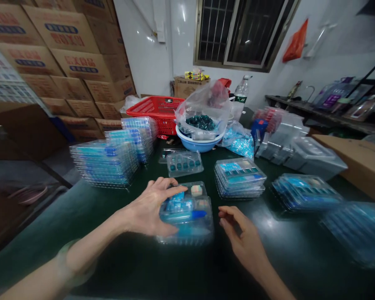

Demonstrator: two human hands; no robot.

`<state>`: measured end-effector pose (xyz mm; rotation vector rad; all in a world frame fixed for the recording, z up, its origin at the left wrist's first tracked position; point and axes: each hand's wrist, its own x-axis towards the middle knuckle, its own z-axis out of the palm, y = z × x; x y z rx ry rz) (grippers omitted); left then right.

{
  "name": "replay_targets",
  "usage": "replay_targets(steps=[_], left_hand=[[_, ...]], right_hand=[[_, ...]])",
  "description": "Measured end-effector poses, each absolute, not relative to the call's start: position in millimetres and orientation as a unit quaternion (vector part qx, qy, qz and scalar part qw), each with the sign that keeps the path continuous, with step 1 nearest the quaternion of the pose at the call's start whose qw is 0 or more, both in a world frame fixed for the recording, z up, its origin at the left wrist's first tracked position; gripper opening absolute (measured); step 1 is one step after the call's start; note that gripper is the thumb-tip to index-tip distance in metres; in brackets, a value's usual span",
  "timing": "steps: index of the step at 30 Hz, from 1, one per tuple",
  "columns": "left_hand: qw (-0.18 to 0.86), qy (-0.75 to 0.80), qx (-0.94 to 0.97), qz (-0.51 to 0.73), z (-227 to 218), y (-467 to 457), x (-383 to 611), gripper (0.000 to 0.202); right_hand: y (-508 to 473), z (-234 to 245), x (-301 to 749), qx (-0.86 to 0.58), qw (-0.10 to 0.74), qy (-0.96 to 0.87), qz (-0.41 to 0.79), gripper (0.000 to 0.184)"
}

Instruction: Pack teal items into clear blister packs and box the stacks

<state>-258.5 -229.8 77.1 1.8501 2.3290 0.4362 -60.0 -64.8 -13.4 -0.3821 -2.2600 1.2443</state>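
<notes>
My left hand (153, 204) spans a clear plastic blister pack (203, 227), thumb on the near side and fingers on the far side. Inside the pack show a blue pen-like piece, light-blue bits and a small pale block. Another pack seems to lie under or against it; motion blur hides the exact overlap. Just right of the pack, my right hand (242, 235) hovers with loosely curled fingers, thumb apart, and nothing visible in them. Beyond the left hand lies a clear tray (185, 163) with a row of dark teal cubes.
Stacked filled packs stand at left (103, 162) and right (239, 177), with more packs (306, 191) farther right. Behind are a red basket (156, 106), a blue basin (200, 143) holding a bag of teal cubes (200, 122), and a bag of light-blue bits (239, 141). A cardboard box (356, 158) borders the right.
</notes>
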Motion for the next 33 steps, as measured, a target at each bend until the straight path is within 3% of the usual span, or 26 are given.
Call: replay_targets(steps=[7, 11, 14, 19, 26, 33], left_hand=[[-0.116, 0.874, 0.456, 0.121, 53.0, -322.1, -299.5, 0.067], [-0.161, 0.903, 0.386, 0.095, 7.4, -365.7, -312.5, 0.062], [-0.121, 0.912, 0.384, 0.080, -16.0, -380.3, -306.6, 0.060], [-0.037, 0.920, 0.384, 0.065, -26.5, -389.6, -300.0, 0.075], [-0.031, 0.912, 0.370, 0.177, -0.3, -371.1, -301.7, 0.060], [0.111, 0.810, 0.511, 0.266, 23.0, -290.1, -319.1, 0.054]], right_hand=[[-42.6, 15.3, -115.0, -0.091, 0.298, -0.891, 0.329, 0.018], [-29.5, 20.9, -181.3, -0.087, 0.167, -0.976, 0.112, 0.018], [-26.3, 10.0, -222.4, -0.079, 0.064, -0.995, 0.000, 0.016], [-24.8, -6.9, -252.1, -0.037, 0.006, -0.998, -0.047, 0.016], [-24.1, -6.1, -260.4, -0.005, -0.002, -0.997, -0.076, 0.020], [-21.2, -5.1, -271.0, 0.009, 0.029, -0.998, -0.051, 0.018]])
